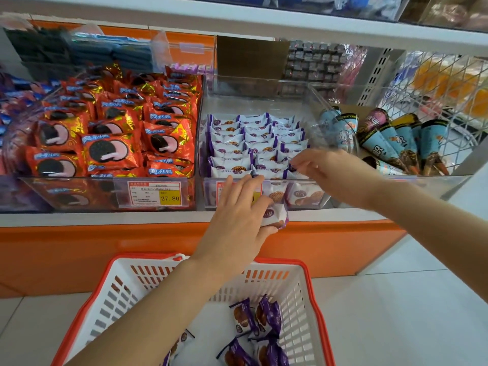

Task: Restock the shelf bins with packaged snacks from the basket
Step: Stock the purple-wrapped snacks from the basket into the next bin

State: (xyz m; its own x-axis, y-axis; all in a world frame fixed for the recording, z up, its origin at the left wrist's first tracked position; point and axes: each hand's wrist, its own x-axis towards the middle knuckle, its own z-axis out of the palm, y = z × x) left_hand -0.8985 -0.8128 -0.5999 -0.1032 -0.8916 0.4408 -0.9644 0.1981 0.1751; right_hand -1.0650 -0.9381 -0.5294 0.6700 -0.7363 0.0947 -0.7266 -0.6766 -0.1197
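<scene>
A clear middle bin [206, 143] holds rows of white-and-purple snack packs [253, 143]. My left hand [237, 217] is in front of the bin's lower edge and grips one white-and-purple pack [276, 215]. My right hand [330, 170] reaches over the bin's front right corner, its fingertips pinching a pack [293, 167] in the front row. Below, a white basket with an orange rim [309, 281] sits on the floor with several purple snack packs [264, 320] in it; my left forearm hides part of them.
To the left, a bin of red cookie packs [116, 138] carries a price tag reading 27.80 [155, 194]. On the right, a bin holds blue cone-shaped snacks [390, 141]. A white shelf board [237, 17] overhangs the bins. An orange base panel [79, 252] runs beneath.
</scene>
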